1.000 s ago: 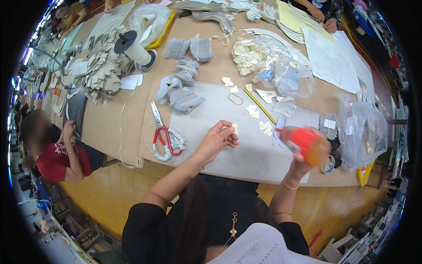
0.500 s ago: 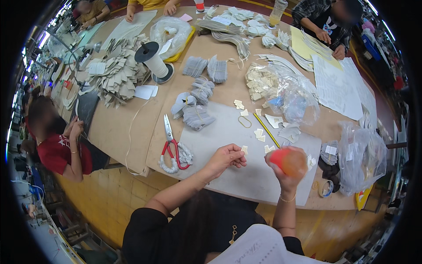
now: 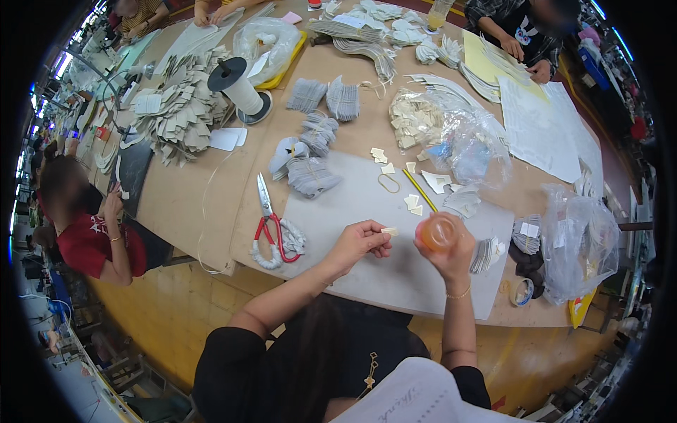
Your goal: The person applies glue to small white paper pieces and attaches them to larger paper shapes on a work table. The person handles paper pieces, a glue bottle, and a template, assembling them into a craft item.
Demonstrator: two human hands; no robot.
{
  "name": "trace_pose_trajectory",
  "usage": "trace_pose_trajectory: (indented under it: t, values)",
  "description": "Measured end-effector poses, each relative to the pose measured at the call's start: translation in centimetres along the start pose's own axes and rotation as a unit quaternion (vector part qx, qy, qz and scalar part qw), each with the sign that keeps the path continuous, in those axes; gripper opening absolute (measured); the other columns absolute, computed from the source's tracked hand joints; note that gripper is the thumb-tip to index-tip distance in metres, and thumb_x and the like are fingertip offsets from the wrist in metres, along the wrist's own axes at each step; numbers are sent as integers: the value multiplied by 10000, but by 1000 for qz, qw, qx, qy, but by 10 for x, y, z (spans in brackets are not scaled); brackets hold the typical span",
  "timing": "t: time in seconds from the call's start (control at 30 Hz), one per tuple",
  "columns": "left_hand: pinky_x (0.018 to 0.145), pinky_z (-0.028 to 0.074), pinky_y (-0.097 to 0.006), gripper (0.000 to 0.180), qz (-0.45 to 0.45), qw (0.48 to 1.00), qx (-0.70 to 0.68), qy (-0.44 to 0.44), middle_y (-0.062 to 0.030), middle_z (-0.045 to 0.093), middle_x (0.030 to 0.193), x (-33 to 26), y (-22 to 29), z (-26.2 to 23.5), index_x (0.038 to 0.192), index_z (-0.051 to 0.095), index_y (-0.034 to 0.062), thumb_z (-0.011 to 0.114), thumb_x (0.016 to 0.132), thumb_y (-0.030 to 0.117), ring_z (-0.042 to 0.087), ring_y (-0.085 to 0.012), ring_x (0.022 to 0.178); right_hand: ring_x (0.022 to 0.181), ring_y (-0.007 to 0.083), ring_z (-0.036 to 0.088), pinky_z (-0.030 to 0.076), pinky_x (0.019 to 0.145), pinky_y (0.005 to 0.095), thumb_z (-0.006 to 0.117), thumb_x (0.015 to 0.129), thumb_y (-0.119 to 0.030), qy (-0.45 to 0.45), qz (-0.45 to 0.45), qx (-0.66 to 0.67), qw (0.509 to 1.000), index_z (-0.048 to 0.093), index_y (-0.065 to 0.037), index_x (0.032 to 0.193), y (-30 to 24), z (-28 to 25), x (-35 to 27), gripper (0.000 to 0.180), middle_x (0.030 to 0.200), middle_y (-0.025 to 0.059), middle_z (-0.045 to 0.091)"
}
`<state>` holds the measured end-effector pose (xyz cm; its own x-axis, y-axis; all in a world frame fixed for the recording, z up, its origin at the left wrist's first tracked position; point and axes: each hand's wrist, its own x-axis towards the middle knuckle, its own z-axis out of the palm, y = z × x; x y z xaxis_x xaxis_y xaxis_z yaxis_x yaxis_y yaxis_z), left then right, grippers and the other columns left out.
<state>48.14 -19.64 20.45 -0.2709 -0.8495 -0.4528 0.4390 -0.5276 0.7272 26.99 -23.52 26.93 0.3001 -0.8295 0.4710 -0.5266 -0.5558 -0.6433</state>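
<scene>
My left hand [image 3: 361, 245] pinches a small cream cut piece [image 3: 390, 231] between thumb and fingertips, just above a pale grey sheet [image 3: 338, 264]. In my right hand [image 3: 457, 259] is a squat bottle [image 3: 441, 233] with amber contents and a red part, tilted with one round end facing up. The two hands are apart, with the bottle close to the right of the piece. Beyond them lie a yellow pencil [image 3: 422, 187], a rubber band [image 3: 388, 183] and several loose cream pieces [image 3: 412, 202]. A fanned stack of pieces [image 3: 485, 255] rests beside my right hand.
Red-handled scissors [image 3: 266, 224] lie left of my left hand. Tied grey bundles [image 3: 312, 178], a thread spool [image 3: 243, 92] and a bag of cream pieces [image 3: 416, 121] stand farther back. Clear plastic bags [image 3: 575, 240] lie at right. Co-workers sit around the table.
My right hand has brought the bottle left and slightly up, nearer the cream piece. My left hand still pinches the piece, which is now turned flatter. The whole view has shifted slightly.
</scene>
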Motion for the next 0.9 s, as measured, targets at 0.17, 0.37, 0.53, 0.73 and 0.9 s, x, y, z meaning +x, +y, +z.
trace_pose_trajectory:
  t: [0.17,0.37,0.53,0.73,0.9]
  values:
    - [654,493,-250,141,2,1000,7,21,-68,632,786,0,0,-1,898,606,7,621,883,146,615,-137,675,841,275,630,513,737,319,800,599,-176,95,-60,69,991,578,-23,1012,1,3,3,494,939,139,640]
    - [660,484,-241,192,15,999,33,7,-51,625,777,-1,0,0,931,625,-8,622,884,177,599,-117,681,899,231,622,514,785,337,849,622,-382,110,86,290,947,530,12,1076,3,5,4,680,949,144,624]
    - [667,486,-250,183,20,1000,15,-4,-55,626,781,-6,6,4,937,633,-17,616,885,157,592,-121,683,967,249,605,503,845,374,592,664,-746,112,147,342,921,470,22,1186,13,-7,12,936,1043,128,587]
    - [656,487,-254,162,4,999,22,-35,-46,626,757,-19,32,16,908,646,-20,640,864,136,580,-105,669,1001,252,609,509,858,407,506,732,-741,161,184,425,872,478,-1,1214,20,-15,26,883,1074,133,612]
    - [625,446,-214,159,33,995,73,-57,-11,613,731,-28,58,35,856,667,-6,678,836,152,535,-65,653,911,235,648,553,792,397,394,753,-775,223,180,436,853,489,-13,1198,10,-14,55,888,1061,149,617]
